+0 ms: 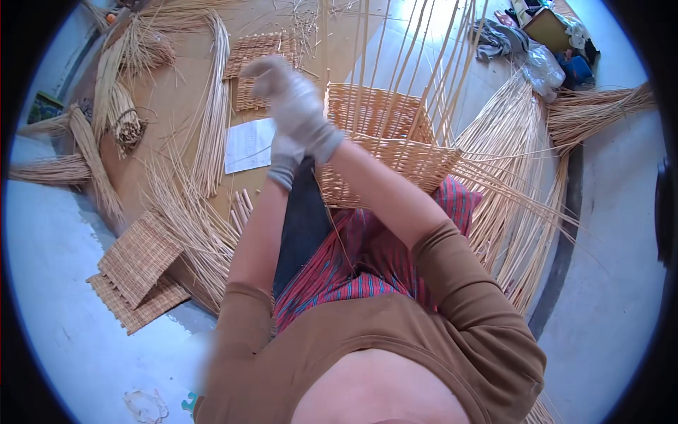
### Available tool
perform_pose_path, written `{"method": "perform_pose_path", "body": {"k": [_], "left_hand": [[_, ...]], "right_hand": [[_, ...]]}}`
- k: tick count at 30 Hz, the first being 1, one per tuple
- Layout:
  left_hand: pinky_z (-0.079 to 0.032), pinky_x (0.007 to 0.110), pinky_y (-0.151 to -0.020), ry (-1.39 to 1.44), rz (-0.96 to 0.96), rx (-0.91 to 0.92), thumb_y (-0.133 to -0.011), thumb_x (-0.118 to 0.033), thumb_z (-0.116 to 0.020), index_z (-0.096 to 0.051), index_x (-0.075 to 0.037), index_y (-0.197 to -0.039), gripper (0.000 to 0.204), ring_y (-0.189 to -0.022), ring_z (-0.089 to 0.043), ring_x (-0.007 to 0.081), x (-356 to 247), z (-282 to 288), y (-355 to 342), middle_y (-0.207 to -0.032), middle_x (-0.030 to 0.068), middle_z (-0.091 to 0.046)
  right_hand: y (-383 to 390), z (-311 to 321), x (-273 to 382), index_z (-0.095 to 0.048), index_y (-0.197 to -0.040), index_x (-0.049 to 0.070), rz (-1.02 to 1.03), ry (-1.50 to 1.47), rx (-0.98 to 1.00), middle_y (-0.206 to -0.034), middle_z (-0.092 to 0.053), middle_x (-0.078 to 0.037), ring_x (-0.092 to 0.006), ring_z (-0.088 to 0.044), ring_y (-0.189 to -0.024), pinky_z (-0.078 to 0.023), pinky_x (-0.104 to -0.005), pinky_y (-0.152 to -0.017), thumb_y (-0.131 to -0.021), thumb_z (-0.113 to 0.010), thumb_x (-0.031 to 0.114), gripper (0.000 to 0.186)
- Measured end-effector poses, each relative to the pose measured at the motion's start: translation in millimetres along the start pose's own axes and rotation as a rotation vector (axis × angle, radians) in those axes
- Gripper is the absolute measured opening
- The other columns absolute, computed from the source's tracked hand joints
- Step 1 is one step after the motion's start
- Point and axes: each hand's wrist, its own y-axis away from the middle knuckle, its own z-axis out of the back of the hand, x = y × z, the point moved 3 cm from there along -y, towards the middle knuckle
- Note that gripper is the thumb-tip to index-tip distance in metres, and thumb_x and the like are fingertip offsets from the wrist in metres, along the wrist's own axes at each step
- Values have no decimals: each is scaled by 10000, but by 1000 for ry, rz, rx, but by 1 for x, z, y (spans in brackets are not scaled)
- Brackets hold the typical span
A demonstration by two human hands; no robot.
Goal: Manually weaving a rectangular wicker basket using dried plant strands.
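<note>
My two hands, in pale grey work gloves, come together left of a half-woven wicker basket (385, 152). My right hand (295, 99) reaches across in front of the basket and lies over my left. Its fingers are curved and smeared by motion, so whether they hold anything does not show. Of my left hand (286, 150) only the wrist and lower part appear, beside the basket's left wall; its fingers are hidden behind the right hand. The basket rests by my lap, with long upright stakes (395, 71) rising from its rim.
Long bundles of willow rods (505, 120) fan out to the right. More bundled rods (131, 124) lie at the left. Woven panels (141, 258) sit at lower left, others (258, 53) at the far side. A paper sheet (247, 145) and a plastic bag (544, 71) lie around.
</note>
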Motion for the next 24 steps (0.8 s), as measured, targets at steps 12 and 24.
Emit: {"method": "perform_pose_path", "body": {"k": [12,24], "left_hand": [[-534,368,-813,-1060,-761,-319,-919,-92,-797,-691,-113,-1158,262,-899,-668,244,-61,-55,82,-1057,91,-707],[-596,426,-752,-1191,-913,89,-937,-116,-715,-693,-232,-1376,454,-916,-749,298,-40,-102,83,-1238,95,-726]], "right_hand": [[200,202,-21,-659,-1217,30,-583,-402,-818,-1091,-731,-102,-203,-729,-973,-605,-351,-867,-1139,-525,259,277],[177,160,-25,-656,-1053,77,-378,-13,-589,-963,-724,-4,-92,-688,-874,-575,-267,-780,-935,-783,8,186]]}}
